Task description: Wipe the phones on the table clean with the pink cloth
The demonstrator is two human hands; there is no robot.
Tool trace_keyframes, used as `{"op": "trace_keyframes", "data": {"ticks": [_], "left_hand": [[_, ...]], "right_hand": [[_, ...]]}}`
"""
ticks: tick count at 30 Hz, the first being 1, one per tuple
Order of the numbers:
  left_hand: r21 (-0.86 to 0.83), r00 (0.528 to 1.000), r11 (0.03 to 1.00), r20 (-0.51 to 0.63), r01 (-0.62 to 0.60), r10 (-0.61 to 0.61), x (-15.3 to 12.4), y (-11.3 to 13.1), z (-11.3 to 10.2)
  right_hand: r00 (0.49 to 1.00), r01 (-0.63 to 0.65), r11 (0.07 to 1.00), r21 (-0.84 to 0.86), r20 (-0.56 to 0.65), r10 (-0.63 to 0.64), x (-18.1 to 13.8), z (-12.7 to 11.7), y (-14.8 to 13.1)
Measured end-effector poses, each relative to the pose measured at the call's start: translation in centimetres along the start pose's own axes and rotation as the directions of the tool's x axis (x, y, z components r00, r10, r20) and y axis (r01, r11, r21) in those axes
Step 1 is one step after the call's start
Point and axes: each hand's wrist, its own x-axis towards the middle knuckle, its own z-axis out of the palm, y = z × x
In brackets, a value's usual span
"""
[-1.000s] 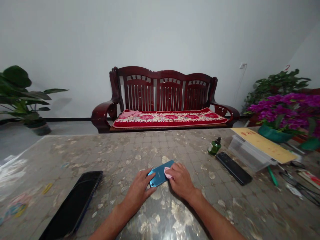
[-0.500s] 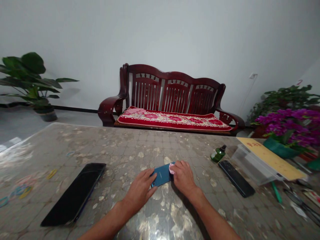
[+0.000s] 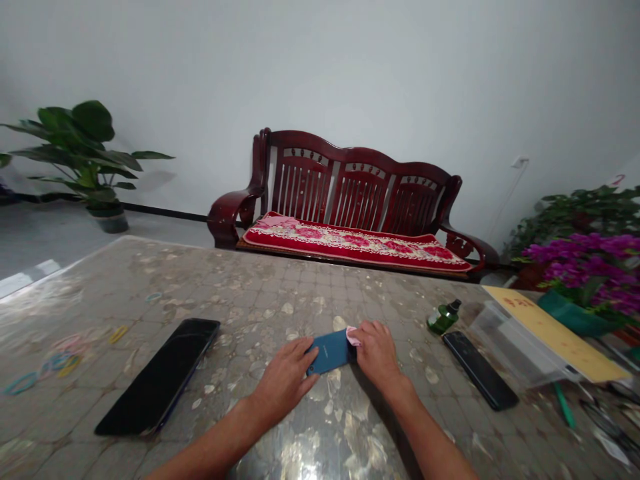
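A blue phone (image 3: 331,352) lies back up on the patterned tablecloth in front of me. My left hand (image 3: 290,365) holds it by the left end, thumb along the near edge and fingers on the far edge. In my right hand (image 3: 375,348) is a pink cloth (image 3: 353,335), pinched and pressed at the phone's right end; the fingers hide most of the cloth. Left of my hands a larger black phone or tablet (image 3: 163,373) rests screen up. On the right, a small green bottle (image 3: 443,317) stands behind a black phone (image 3: 480,370).
A clear plastic box (image 3: 520,347) with a yellow board (image 3: 555,330) on top stands at the right, near a teal flower pot (image 3: 573,313) and a green-handled tool (image 3: 564,405). Coloured rubber bands (image 3: 63,360) lie at far left. A wooden bench (image 3: 350,193) is beyond the table.
The view has turned slightly left, so the scene sits further right. My right hand and the cloth remain at the phone's right end; my left hand keeps its hold.
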Motion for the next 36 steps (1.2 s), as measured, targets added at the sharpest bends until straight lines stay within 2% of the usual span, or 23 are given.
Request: {"op": "trace_keyframes", "data": {"ticks": [4,10,15,18,24,27,32,36], "left_hand": [[-0.002,1.000,1.000,0.002,0.001,-0.001,0.0,0.1,-0.1],[-0.024,1.000,1.000,-0.010,0.003,-0.003,0.0,0.2,-0.3],[-0.019,1.000,1.000,-0.007,0.006,-0.006,0.0,0.0,0.1],[-0.015,1.000,1.000,-0.003,0.005,-0.005,0.0,0.1,-0.1],[-0.001,0.999,1.000,0.037,-0.005,0.005,0.2,0.4,-0.8],[0.019,0.999,1.000,0.050,0.005,-0.006,0.1,0.1,-0.5],[0.008,1.000,1.000,0.012,0.003,-0.003,0.1,-0.7,0.4],[-0.004,1.000,1.000,-0.022,-0.016,0.016,0.0,-1.1,0.8]], "right_hand": [[0.997,-0.075,0.997,-0.020,0.010,0.076,0.4,0.1,-0.4],[0.997,0.071,0.995,0.076,-0.014,-0.070,0.0,0.6,-2.2],[0.999,-0.047,0.998,0.051,-0.022,0.048,0.3,0.7,-0.6],[0.997,-0.071,0.997,0.042,-0.015,0.071,0.4,0.8,-1.3],[0.996,0.085,0.986,0.145,-0.016,-0.083,-0.1,1.0,-4.3],[0.998,0.060,0.987,0.150,-0.031,-0.056,0.0,1.1,-3.1],[0.996,-0.079,0.995,0.059,-0.033,0.081,0.4,1.0,-0.9],[1.000,-0.020,0.997,0.080,-0.022,0.022,0.0,1.0,-2.2]]}}
